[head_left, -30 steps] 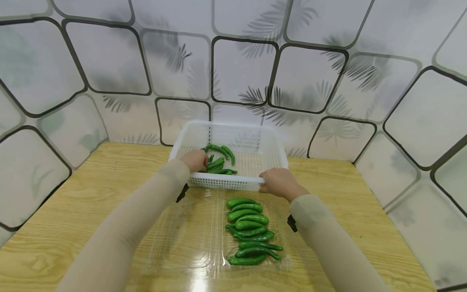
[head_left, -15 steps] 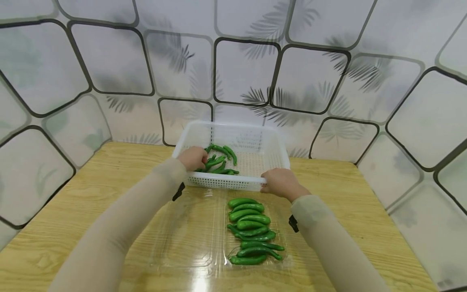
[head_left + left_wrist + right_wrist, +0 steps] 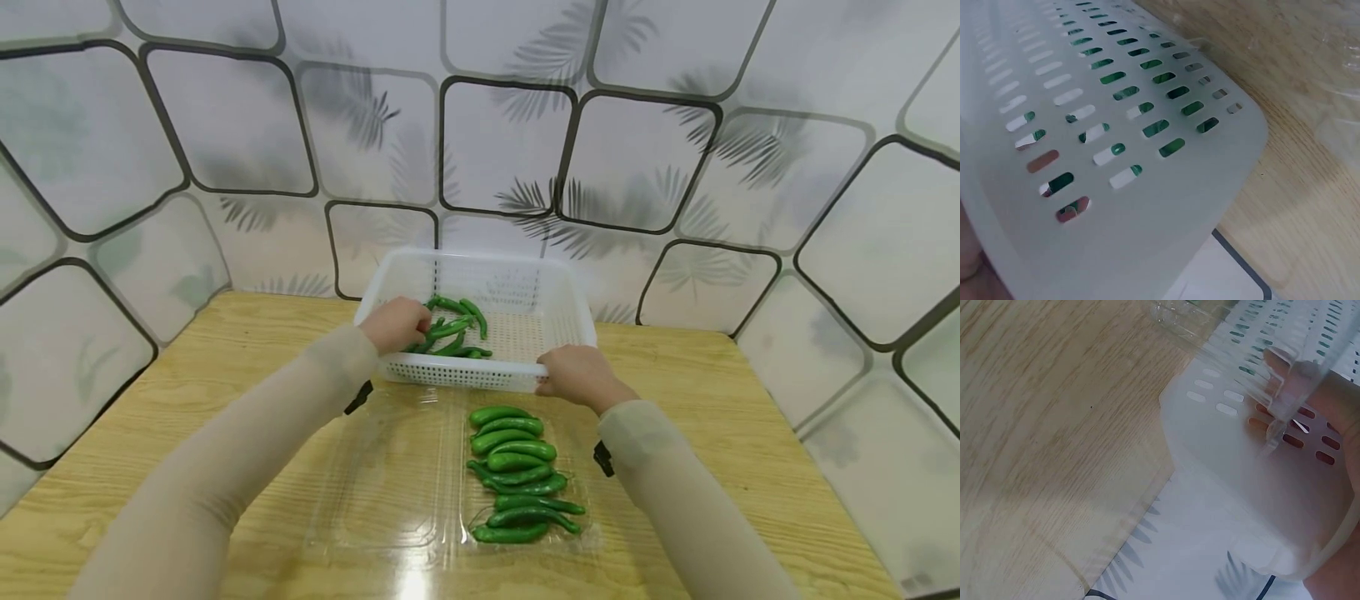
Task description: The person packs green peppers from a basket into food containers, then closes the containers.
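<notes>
A white slotted plastic basket point(image 3: 461, 377) stands at the back of the table, with several green peppers point(image 3: 453, 346) loose in its left half. My left hand point(image 3: 397, 323) reaches over the front rim among them, fingers curled down. Its fingertips are hidden, and whether they pinch a pepper cannot be told. Through the slots in the left wrist view, bits of finger and green peppers point(image 3: 1172, 147) show. My right hand point(image 3: 577, 375) grips the basket's front rim near its right corner; fingers point(image 3: 1319, 387) appear beside the basket wall point(image 3: 1222, 450) in the right wrist view.
In front of the basket lies an opened clear plastic box point(image 3: 382, 500). Its right half holds a column of green peppers point(image 3: 517, 461). The wooden table point(image 3: 225, 358) meets a patterned wall covering point(image 3: 502, 150) behind the basket and at both sides.
My left hand has shifted slightly left and up inside the basket, and the peppers beside its fingers have moved a little. The right hand keeps its hold on the rim.
</notes>
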The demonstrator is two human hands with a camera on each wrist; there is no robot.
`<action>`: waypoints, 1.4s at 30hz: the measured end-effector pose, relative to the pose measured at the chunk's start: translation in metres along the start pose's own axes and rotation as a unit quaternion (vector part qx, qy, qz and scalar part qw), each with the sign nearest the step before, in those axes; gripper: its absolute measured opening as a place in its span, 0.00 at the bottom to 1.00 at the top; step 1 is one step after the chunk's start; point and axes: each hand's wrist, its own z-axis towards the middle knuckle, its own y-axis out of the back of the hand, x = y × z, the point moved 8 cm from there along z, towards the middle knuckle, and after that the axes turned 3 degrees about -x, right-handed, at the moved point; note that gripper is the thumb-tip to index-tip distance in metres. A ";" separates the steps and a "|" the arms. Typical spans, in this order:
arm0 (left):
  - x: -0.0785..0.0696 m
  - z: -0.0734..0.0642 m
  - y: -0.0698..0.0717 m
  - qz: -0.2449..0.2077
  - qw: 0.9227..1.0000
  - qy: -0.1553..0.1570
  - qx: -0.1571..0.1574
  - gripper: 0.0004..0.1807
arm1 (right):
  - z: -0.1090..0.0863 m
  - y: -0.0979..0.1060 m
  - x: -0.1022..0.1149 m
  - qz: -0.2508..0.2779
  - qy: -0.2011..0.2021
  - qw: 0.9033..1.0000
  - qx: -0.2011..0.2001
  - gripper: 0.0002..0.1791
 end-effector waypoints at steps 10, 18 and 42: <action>-0.012 -0.011 0.007 0.014 0.999 -0.014 -0.028 0.05 | 0.000 -0.001 0.000 0.000 -0.003 1.000 0.005 0.11; -0.026 -0.019 0.011 0.043 0.998 -0.036 -0.038 0.05 | 0.001 -0.002 -0.001 0.003 -0.004 1.000 0.008 0.10; -0.063 -0.039 0.013 0.082 0.988 -0.100 -0.079 0.04 | 0.001 -0.001 0.001 0.003 -0.005 1.000 0.003 0.11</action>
